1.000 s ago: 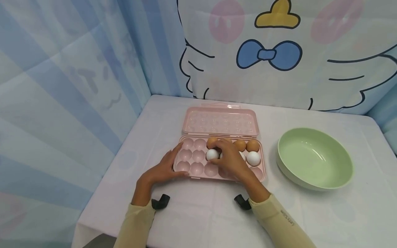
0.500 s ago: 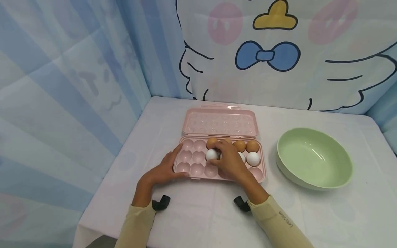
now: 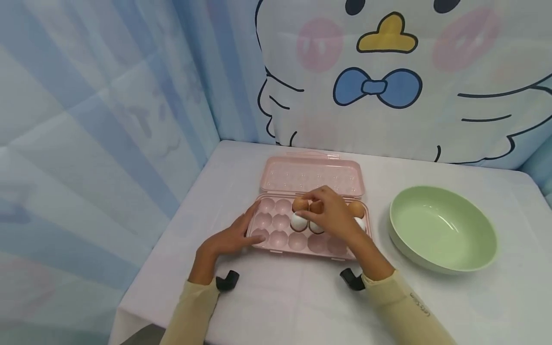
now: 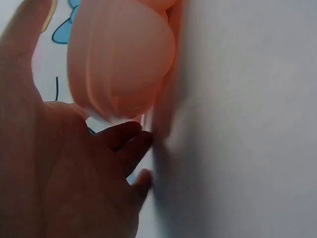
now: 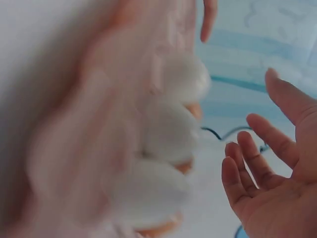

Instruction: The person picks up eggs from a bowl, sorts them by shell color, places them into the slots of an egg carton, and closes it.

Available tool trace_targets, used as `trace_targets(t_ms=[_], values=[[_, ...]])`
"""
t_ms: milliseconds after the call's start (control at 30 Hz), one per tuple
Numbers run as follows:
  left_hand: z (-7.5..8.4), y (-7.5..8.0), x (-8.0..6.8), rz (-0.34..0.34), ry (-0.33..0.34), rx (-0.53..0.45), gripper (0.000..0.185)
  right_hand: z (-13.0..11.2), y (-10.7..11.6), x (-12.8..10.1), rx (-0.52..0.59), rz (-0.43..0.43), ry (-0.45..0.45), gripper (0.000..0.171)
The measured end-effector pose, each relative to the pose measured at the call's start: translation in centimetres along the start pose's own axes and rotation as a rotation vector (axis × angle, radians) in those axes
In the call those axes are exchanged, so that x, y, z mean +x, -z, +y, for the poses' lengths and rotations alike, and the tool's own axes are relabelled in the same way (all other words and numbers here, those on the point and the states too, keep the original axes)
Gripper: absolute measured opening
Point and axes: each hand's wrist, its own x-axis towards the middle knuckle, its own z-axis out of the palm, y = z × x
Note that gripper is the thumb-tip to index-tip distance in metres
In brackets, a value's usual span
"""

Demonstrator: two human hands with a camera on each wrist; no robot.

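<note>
A pink egg tray (image 3: 278, 238) lies with its lid folded back on the table. My left hand (image 3: 230, 235) rests around the tray's left end, fingers along the side and thumb at the front rim. Above the eggs, my right hand (image 3: 334, 215) hovers with spread fingers and nothing in them. Just below its thumb, a white egg (image 3: 299, 222) sits in the middle row, with a brown egg (image 3: 300, 204) behind it. More white and brown eggs extend rightward, partly hidden by the hand. Three white eggs (image 5: 171, 129) show blurred in the right wrist view.
A large light-green bowl (image 3: 444, 230) stands right of the tray. The tray's lid (image 3: 312, 175) lies behind it, toward the printed curtain (image 3: 375, 129). A white cloth (image 3: 280, 297) covers the table. A blue striped curtain (image 3: 108, 143) hangs at the left.
My right hand has let go of the leftmost white egg and risen slightly to the right. The egg stays in its cup. My left hand keeps its place; the head view has tilted up slightly.
</note>
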Motion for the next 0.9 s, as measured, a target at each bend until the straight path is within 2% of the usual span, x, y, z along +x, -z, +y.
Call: trace_targets(t_ms=[100,233,333,400,467,567,700,800,900], values=[[1.3,1.6,0.0,-0.025,-0.004,0.023,0.102,-0.1,2.9,0.7,-0.009,0.029,-0.015,0.038],[3.6,5.0,0.9,-0.042,-0.026,0.114,0.099,0.8,6.9,2.2,0.005,0.075,-0.087,0.047],[4.8,7.7,3.1,-0.058,-0.076,0.143,0.094,2.1,9.3,3.3,0.04,0.084,-0.195,0.061],[4.9,9.1,5.1,-0.073,-0.097,0.135,0.09,3.0,10.3,3.9,0.083,0.058,-0.303,0.07],[4.8,10.3,7.4,-0.078,-0.089,0.095,0.084,3.8,10.7,4.7,0.137,0.011,-0.414,0.076],[4.2,11.2,10.5,-0.069,-0.013,0.014,0.075,5.0,10.7,5.4,0.208,-0.059,-0.557,0.077],[3.7,11.0,13.5,-0.068,0.144,-0.096,0.068,6.6,10.1,6.1,0.29,-0.109,-0.683,0.066],[3.5,10.3,14.5,-0.083,0.242,-0.139,0.067,7.5,9.6,6.5,0.331,-0.149,-0.749,0.059],[3.4,9.6,14.9,-0.098,0.286,-0.152,0.064,8.3,9.3,6.6,0.332,-0.178,-0.792,0.055]])
